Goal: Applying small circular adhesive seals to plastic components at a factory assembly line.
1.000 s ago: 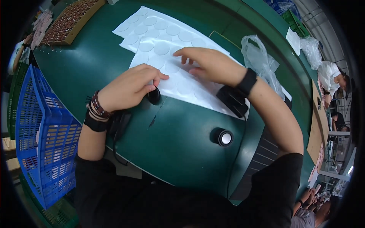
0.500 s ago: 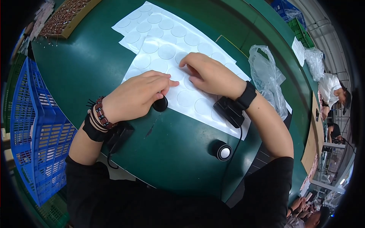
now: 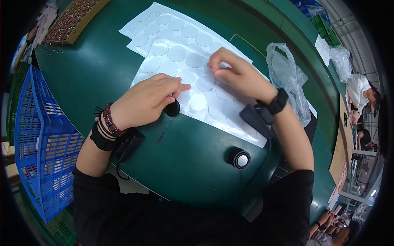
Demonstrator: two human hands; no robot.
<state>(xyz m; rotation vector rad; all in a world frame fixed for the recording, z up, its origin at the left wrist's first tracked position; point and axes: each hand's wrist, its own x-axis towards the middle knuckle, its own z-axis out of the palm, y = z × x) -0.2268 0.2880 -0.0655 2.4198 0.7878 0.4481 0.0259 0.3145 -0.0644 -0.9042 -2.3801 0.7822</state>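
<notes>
A glossy white sheet of clear round stickers (image 3: 230, 117) lies on the green table, overlapping further sheets behind it. Thumb and fingers of my left hand (image 3: 145, 100) are closed on a small black round piece (image 3: 172, 108) at the sheet's near left edge; its forefinger reaches over the sheet. Above the middle of the sheet, my right hand (image 3: 242, 76) is closed in a pinch, slightly blurred. Whatever is between its fingertips is too faint to make out. One circle (image 3: 198, 102) below the fingertips looks brighter white than its neighbours.
A black cylinder with a silvery round end (image 3: 241, 159) stands near the front. Clear plastic bags (image 3: 289, 82) lie to the right. At far left are a blue crate (image 3: 49, 143) and a cardboard tray of small parts (image 3: 76, 22). Other people sit along the right side.
My right hand has moved right and slightly up, its fingers drawn into a pinch. A circle on the sheet now looks whiter. My left hand stays almost still with the black piece.
</notes>
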